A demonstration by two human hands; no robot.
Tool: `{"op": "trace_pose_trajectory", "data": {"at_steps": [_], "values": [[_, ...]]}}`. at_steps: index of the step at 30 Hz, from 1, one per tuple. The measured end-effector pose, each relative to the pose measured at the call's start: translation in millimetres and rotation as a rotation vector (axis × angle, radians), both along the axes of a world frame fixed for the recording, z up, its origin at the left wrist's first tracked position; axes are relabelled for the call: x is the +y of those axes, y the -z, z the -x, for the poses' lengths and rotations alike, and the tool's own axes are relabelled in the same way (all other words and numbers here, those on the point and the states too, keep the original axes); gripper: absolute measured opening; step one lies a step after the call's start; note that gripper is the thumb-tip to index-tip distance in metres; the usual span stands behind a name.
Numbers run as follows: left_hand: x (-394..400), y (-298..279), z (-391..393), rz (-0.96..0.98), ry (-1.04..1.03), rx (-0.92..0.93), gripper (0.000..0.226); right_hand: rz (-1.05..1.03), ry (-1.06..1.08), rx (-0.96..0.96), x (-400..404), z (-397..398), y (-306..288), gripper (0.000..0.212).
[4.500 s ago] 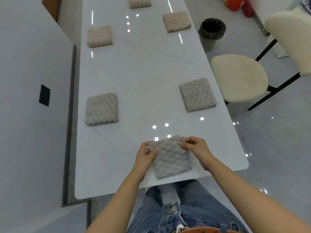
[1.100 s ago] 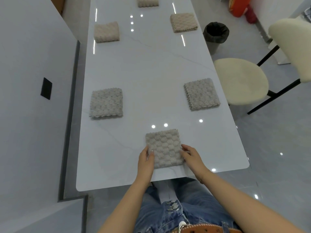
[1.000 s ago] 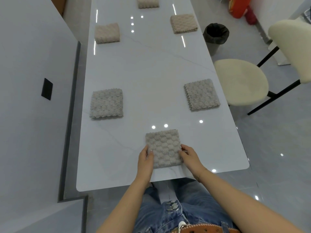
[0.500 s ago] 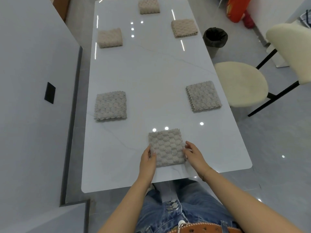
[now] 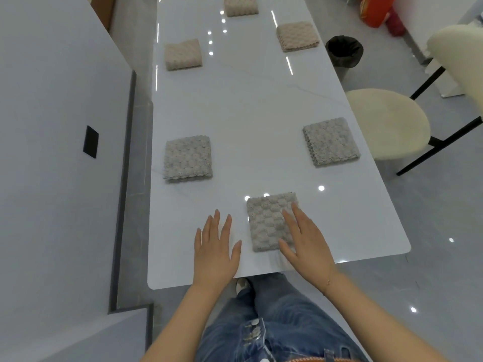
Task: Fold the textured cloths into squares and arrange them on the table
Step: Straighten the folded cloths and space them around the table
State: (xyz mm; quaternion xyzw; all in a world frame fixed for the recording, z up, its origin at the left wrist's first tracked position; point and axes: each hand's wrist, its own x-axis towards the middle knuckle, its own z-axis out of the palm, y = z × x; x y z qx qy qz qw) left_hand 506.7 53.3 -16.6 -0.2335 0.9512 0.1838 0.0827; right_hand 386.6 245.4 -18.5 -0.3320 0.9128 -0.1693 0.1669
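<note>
A grey textured cloth (image 5: pixel 266 220), folded into a square, lies flat near the front edge of the white table (image 5: pixel 248 105). My right hand (image 5: pixel 304 239) lies over its right part with straight fingers. My left hand (image 5: pixel 215 246) is spread flat over the bare table to the left of it, apart from the cloth. Two more grey folded squares lie further back, one on the left (image 5: pixel 187 158) and one on the right (image 5: pixel 330 141). Three beige folded squares lie at the far end: left (image 5: pixel 183 54), right (image 5: pixel 297 36) and top middle (image 5: pixel 241 5).
A white wall (image 5: pixel 52 152) runs close along the table's left side. Cream chairs (image 5: pixel 386 121) stand to the right, with a black-lined bin (image 5: pixel 345 52) behind them. My legs in jeans are below the table's front edge.
Both hands have let go of the near cloth's sides. My left hand moved left onto the bare table with fingers spread. My right hand now lies flat on the cloth.
</note>
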Motion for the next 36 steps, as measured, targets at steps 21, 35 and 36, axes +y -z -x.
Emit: {"op": "trace_pose_trajectory", "data": {"at_steps": [21,35,36], "values": [[-200,-4,-2,-0.039,0.188,0.018,0.073,-0.014,0.224,-0.033,-193,-57,9,0.070],[-290,-10,22,-0.080,0.546,-0.014,0.072,0.026,0.577,-0.089,-287,-113,-4,0.069],[-291,-11,26,-0.085,0.563,-0.014,0.072,0.029,0.611,-0.105,-287,-113,0,0.069]]}}
